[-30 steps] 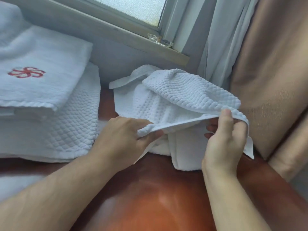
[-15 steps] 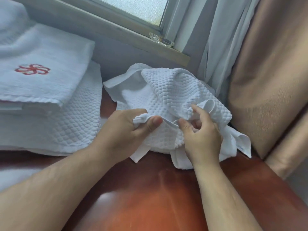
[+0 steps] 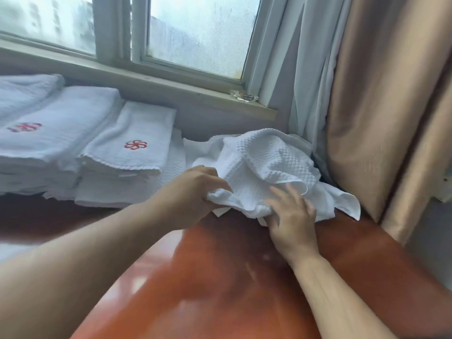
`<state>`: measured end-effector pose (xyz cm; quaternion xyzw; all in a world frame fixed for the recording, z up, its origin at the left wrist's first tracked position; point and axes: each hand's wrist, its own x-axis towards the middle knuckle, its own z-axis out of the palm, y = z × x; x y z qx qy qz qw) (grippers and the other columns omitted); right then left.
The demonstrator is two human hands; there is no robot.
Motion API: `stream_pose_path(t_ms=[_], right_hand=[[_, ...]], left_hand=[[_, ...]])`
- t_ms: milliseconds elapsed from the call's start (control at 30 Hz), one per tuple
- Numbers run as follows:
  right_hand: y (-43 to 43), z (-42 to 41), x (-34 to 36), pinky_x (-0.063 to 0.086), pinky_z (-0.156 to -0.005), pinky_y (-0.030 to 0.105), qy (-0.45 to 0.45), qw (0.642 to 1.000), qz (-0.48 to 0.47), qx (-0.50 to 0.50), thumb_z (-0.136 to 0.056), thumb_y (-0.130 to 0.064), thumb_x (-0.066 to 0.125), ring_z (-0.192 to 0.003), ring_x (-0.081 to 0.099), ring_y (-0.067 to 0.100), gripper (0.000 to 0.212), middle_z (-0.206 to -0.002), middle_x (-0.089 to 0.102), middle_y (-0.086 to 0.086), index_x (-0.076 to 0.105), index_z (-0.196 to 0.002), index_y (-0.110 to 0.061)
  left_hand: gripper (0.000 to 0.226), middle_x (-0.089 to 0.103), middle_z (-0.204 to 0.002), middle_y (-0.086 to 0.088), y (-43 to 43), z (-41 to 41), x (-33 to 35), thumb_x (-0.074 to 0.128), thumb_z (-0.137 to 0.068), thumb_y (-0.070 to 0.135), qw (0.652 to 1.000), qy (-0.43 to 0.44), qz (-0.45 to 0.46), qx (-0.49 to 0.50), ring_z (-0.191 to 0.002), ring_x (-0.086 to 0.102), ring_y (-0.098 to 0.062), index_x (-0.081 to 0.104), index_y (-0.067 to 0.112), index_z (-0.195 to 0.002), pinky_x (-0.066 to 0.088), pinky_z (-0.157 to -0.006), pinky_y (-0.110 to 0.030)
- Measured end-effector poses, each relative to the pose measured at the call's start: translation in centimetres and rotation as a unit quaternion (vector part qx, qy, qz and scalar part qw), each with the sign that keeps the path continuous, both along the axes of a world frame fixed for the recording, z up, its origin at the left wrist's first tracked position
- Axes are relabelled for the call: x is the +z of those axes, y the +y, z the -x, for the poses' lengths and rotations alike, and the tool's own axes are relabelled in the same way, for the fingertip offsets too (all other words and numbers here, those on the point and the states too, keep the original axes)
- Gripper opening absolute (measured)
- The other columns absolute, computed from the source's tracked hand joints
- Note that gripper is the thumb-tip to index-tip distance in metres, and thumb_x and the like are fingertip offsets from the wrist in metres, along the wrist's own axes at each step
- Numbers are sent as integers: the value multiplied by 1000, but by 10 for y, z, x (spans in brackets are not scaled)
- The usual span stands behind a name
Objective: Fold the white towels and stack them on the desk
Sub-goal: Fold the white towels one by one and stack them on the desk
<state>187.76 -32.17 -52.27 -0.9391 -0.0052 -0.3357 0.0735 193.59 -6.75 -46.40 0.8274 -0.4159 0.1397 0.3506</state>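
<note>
Towel (image 3: pixel 269 167), white and waffle-textured, sits bunched on the glossy red-brown desk (image 3: pixel 220 277), right at both hands and running just beyond them, below the window sill (image 3: pixel 171 86). Now the left hand (image 3: pixel 193 192) grips a gathered edge, fingers curled round the cloth. Over on the near edge the right hand (image 3: pixel 291 216) lies flat, fingers spread and straight. Crumpled like this, the long axis can't be told, though the heap spreads sideways from the left hand past the right, one corner (image 3: pixel 349 206) trailing right of the right hand towards the tan curtain (image 3: pixel 379 94). Grey curtain (image 3: pixel 293 69) hangs beyond the right hand. Folded stacks (image 3: pixel 137 148) with red emblems sit left of the left hand.
</note>
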Motion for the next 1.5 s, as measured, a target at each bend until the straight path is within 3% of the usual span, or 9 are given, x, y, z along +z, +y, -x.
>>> stream_pose_path(t_ms=[267,400,533,700,900,1067,1200,1333,1500], right_hand=[[43,73,54,38,-58,18,246,946,-95,187,-83,-78,51,-57,48,2,47,-62,52,-19,48,-71,-33],[43,80,54,41,-82,23,391,900,-121,151,-73,-92,44,-93,58,-6,44,-95,62,-28,65,-77,-53],[40,71,38,43,-97,32,333,935,-116,-28,-76,-79,59,-130,49,16,82,-147,48,-7,48,-142,-32],[69,48,33,39,-107,35,286,950,-121,-5,-73,-76,71,-139,43,19,102,-156,41,-1,35,-154,-24],[85,33,18,47,-74,36,265,958,113,-3,-94,-70,48,-95,65,20,46,-96,68,-7,65,-92,-27],[66,46,19,45,-74,33,338,934,108,46,-82,-82,49,-89,57,14,58,-103,58,-12,56,-107,-30],[46,51,37,35,-68,33,83,983,-149,-70,-97,-66,39,-89,64,29,55,-98,71,6,64,-106,-17],[-1,75,58,37,-76,31,-144,790,-518,-295,-103,-41,43,-107,63,40,49,-115,69,22,70,-114,-2],[8,97,33,47,-91,47,-146,934,-177,-274,-82,-12,65,-112,58,40,39,-120,64,19,64,-120,-5]], left_hand=[[48,65,-89,19,87,81,12,47,-62,89,970,52,-235,36,-85,59,-2,58,57,-96,50,-78,-30],[76,62,-109,27,109,96,-14,56,-51,95,908,165,-381,49,-104,57,0,49,66,-121,47,-93,-25],[69,67,-120,22,100,92,-5,21,-66,101,891,357,-278,32,-110,59,-4,67,65,-103,42,-101,-33],[31,60,-127,2,55,66,-30,44,-103,33,945,126,-256,161,-120,54,-18,64,32,-127,43,-97,-28],[56,33,-158,13,63,66,-91,18,-97,61,951,49,-229,201,-148,21,-15,47,42,-141,16,-121,-37],[62,11,-167,10,60,64,-94,14,-98,66,946,55,-246,204,-153,6,-16,31,43,-153,7,-123,-39],[65,3,-169,8,60,68,-93,10,-95,69,941,57,-264,205,-154,1,-18,24,46,-154,3,-123,-41],[63,-3,-169,6,58,76,-92,10,-96,68,938,52,-275,205,-155,-4,-19,23,46,-153,0,-124,-42],[60,-3,-167,15,56,83,-89,13,-97,67,946,24,-291,140,-153,-9,-7,17,51,-154,-6,-123,-42]])
